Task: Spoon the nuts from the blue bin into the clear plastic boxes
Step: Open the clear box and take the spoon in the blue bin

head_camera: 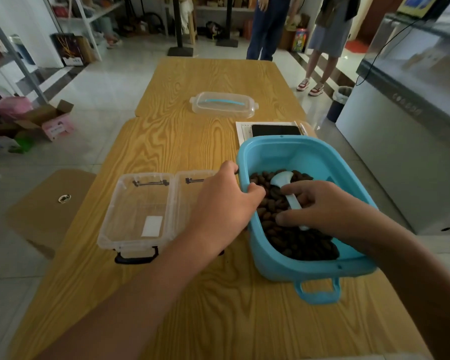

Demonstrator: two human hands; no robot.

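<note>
A blue bin stands on the wooden table at the right, holding dark brown nuts. A pale blue spoon lies on the nuts, bowl away from me. My right hand is inside the bin, its fingers curled round the spoon's handle. My left hand grips the bin's left rim, thumb over the edge. Two clear plastic boxes stand side by side left of the bin: the left box is open with only a white label inside, and the right box is largely hidden behind my left hand.
A clear lid with a blue handle lies further back on the table. A dark phone on a paper sheet sits behind the bin. A wooden bench stands to the left. Two people stand beyond the table's far end.
</note>
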